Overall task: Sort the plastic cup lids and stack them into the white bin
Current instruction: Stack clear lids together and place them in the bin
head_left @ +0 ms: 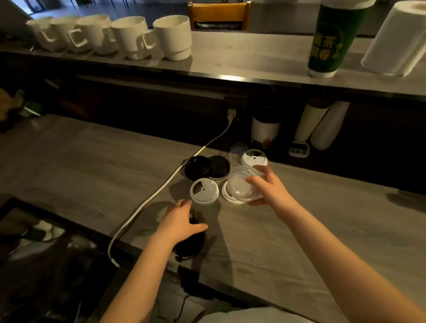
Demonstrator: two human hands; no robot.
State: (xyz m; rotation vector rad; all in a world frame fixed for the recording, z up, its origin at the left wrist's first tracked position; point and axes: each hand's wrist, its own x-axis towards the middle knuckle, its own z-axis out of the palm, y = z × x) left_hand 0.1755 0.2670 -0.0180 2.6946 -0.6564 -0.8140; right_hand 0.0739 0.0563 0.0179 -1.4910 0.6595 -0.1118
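Cup lids lie in a cluster on the grey wooden counter [85,162]. Two black lids [207,167] overlap at the back. A white lid [204,191] lies in front of them, and another white lid [253,157] sits further back beside a small clear lid [238,150]. My right hand [269,188] grips a clear lid [241,185] just above a white lid [229,197]. My left hand [180,222] is over a black lid [190,244] near the counter's front edge, thumb stretched out; whether it holds that lid is hidden. No white bin is in view.
A white power cable [159,190] runs across the counter from a wall socket to the front edge. Several white mugs [118,36], a green cup stack [335,34] and a paper towel roll [397,38] stand on the raised shelf. Cup sleeves [320,125] and a small timer [298,149] lie under it.
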